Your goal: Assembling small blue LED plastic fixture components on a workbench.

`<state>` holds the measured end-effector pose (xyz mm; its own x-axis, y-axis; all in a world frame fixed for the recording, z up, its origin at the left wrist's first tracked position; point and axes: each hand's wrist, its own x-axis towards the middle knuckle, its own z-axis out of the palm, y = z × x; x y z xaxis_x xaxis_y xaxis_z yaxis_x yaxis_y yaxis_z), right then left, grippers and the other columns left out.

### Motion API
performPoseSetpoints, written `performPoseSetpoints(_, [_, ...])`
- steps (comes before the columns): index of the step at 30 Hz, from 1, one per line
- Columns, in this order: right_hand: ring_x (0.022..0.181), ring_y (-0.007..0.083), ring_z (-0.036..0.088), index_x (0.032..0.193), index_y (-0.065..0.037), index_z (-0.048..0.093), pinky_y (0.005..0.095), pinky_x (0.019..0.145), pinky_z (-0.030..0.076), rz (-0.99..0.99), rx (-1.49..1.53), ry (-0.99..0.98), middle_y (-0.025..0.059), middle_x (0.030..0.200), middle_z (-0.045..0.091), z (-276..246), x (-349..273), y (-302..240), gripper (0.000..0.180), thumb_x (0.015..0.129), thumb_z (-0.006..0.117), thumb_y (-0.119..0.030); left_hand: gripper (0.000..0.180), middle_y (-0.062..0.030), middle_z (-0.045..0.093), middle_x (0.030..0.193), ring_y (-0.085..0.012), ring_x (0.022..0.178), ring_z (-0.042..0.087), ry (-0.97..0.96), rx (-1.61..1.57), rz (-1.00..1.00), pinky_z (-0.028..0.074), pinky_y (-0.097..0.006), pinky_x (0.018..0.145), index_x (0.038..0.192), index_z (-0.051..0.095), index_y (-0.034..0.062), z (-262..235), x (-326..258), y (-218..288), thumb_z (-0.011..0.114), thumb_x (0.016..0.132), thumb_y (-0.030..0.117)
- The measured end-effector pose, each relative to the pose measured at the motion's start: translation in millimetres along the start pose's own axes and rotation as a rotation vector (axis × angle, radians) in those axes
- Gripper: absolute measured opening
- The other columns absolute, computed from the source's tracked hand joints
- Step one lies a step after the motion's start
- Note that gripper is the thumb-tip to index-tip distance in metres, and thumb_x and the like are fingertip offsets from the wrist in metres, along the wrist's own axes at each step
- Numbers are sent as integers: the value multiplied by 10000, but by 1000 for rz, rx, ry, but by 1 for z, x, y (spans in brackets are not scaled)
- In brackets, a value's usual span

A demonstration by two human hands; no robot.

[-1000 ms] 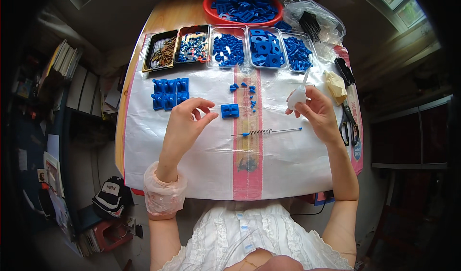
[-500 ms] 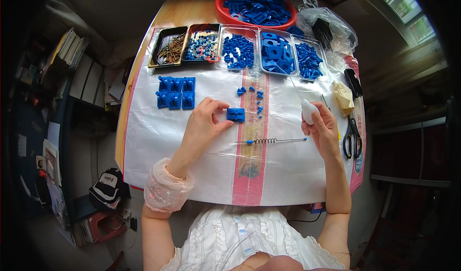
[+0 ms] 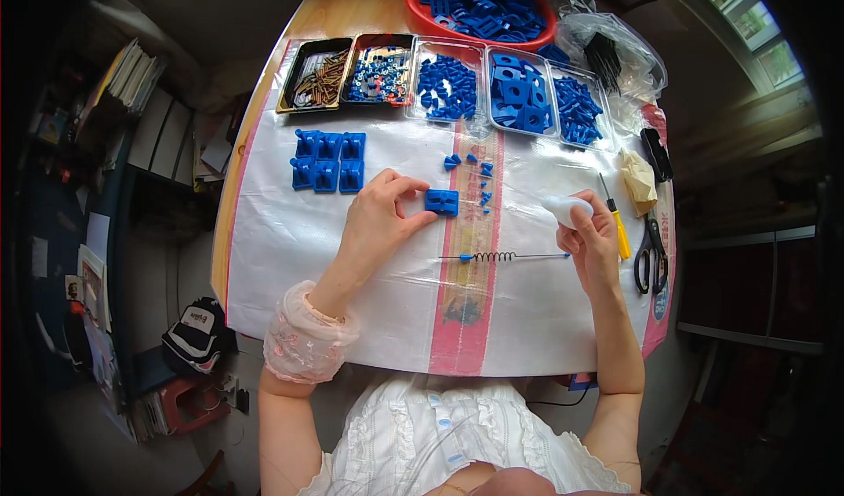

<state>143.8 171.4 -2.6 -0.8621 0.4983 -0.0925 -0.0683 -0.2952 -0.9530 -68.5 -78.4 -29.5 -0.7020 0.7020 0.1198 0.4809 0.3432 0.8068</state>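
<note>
My right fingers (image 3: 583, 222) grip a white rounded bottle (image 3: 565, 208). At its nine o'clock, a small blue rectangular block (image 3: 442, 202) with a raised centre lies on the counter (image 3: 332, 10), my left fingers (image 3: 410, 183) at its nine-o'clock end; whether they pinch it, I cannot tell.

Bright window (image 3: 747, 18) upper right; dark shelves (image 3: 123, 254) left; dark cabinet (image 3: 738, 276) right; grey floor (image 3: 236, 439).

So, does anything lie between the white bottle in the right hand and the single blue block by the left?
Yes: tiny blue pieces lie on the table between the white bottle and the blue block, just right of the block. The rod with the coil lies nearer the person, off that line.
</note>
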Motion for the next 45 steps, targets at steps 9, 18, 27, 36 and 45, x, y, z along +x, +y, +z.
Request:
performPoseSetpoints(9, [551, 11, 389, 1027, -86, 566, 205, 504, 266, -27, -64, -19, -18, 772, 593, 6, -4, 2, 205, 1049, 705, -236, 393, -45, 672, 938, -102, 660, 546, 1, 14, 0, 501, -271, 649, 1138, 786, 67, -1, 0, 2, 911, 766, 89])
performPoseSetpoints(18, [619, -4, 416, 995, -66, 619, 192, 516, 273, 3, -88, 34, -45, 790, 571, 18, -11, 7, 171, 1012, 733, -192, 421, -49, 665, 922, -109, 645, 544, 5, 23, -2, 499, -279, 641, 1172, 789, 82, -1, -1, 3, 909, 769, 91])
performPoseSetpoints(27, [630, -2, 423, 984, -62, 626, 189, 523, 276, -13, -173, 59, -52, 787, 555, 19, -12, 7, 185, 999, 747, -199, 413, -49, 660, 916, -109, 647, 551, 4, 15, -6, 501, -279, 642, 1168, 790, 84, -1, -1, 1, 905, 772, 89])
performPoseSetpoints(36, [633, 2, 432, 980, -60, 626, 193, 530, 283, -13, -187, 70, -48, 778, 552, 22, -12, 8, 177, 998, 743, -191, 406, -52, 652, 903, -112, 646, 554, 4, 16, -1, 501, -287, 644, 1163, 789, 84, -1, -1, 1, 904, 774, 91])
performPoseSetpoints(45, [627, 0, 424, 973, -58, 623, 193, 522, 278, -7, -178, 71, -51, 770, 546, 22, -13, 8, 184, 998, 746, -193, 411, -46, 653, 895, -109, 639, 542, 10, 16, 5, 493, -287, 636, 1162, 792, 91, 0, -1, -1, 911, 769, 101])
